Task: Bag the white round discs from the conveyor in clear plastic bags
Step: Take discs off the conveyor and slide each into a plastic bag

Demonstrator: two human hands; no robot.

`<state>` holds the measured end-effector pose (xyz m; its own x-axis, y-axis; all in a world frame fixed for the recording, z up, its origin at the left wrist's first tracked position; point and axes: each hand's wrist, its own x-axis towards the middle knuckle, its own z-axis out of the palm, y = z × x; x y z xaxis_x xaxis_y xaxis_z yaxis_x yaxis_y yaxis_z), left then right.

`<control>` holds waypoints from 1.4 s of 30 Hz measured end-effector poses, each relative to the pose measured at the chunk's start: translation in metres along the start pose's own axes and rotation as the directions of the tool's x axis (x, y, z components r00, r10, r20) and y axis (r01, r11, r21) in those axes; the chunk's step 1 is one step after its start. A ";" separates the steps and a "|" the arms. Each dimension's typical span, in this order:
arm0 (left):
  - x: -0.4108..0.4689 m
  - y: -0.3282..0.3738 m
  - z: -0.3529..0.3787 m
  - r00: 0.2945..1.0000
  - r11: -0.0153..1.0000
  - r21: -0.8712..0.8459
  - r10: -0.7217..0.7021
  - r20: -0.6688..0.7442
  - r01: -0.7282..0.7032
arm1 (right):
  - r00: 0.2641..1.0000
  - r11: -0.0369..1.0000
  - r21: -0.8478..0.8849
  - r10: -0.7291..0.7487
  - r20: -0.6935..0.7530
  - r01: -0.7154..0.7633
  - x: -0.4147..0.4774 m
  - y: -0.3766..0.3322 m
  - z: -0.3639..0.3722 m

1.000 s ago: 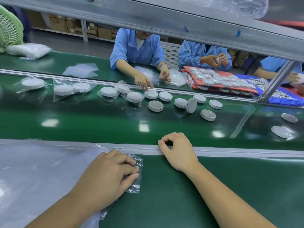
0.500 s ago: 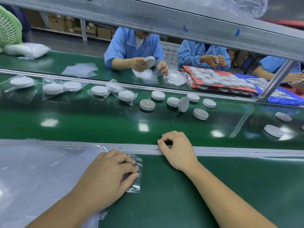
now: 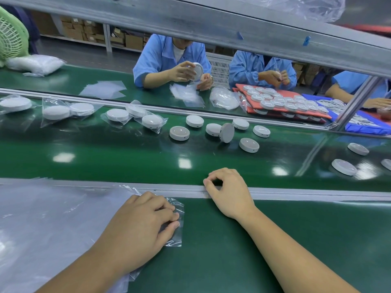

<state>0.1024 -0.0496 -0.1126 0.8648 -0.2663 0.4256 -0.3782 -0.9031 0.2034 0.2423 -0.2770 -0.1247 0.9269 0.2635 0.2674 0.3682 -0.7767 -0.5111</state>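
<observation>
Left hand (image 3: 137, 231) stays pinching the bag (image 3: 178, 234) edge at lower left; right hand (image 3: 230, 193) rests loosely curled, empty, on the rail (image 3: 317, 192); discs (image 3: 179, 133) at mid-frame have drifted left on the belt (image 3: 127, 157), none picked yet.

Overhead: a grey metal beam (image 3: 190, 17) crosses the top, and a slanted metal post (image 3: 355, 102) stands at the right.
Line: a glossy green conveyor belt (image 3: 127, 157) runs between metal rails (image 3: 296, 192), with a green worktop (image 3: 275, 240) on the near side.
Far wall: shelves (image 3: 108, 39) stacked with brown cardboard boxes (image 3: 133, 41).
Floor: grey (image 3: 88, 57).
Left edge: a pale green fan (image 3: 10, 39).
Across: workers in blue coats (image 3: 156, 56) and a white crate (image 3: 220, 68).
Light: bright lamp patches (image 3: 185, 162) on the belt.
</observation>
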 end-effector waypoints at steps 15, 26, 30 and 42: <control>-0.001 0.000 0.002 1.000 1.000 0.004 -0.014 0.002 0.014 | 0.996 0.990 0.139 0.004 -0.085 0.008 0.000 0.004 -0.001; -0.001 -0.001 0.005 0.999 1.000 0.007 -0.025 0.025 0.024 | 0.998 0.987 0.163 0.020 -0.065 -0.009 0.001 0.002 -0.001; -0.001 -0.001 0.005 0.999 1.000 0.009 -0.026 0.026 0.026 | 0.998 0.987 0.157 0.037 -0.057 -0.028 0.001 0.002 0.000; 0.000 -0.001 0.006 0.999 1.000 -0.002 -0.027 0.021 0.027 | 0.996 0.979 0.200 0.062 -0.063 -0.048 0.002 0.003 0.001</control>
<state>0.1043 -0.0502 -0.1180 0.8814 -0.2494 0.4011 -0.3557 -0.9092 0.2164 0.2453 -0.2780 -0.1262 0.9414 0.1787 0.2862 0.3306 -0.6582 -0.6764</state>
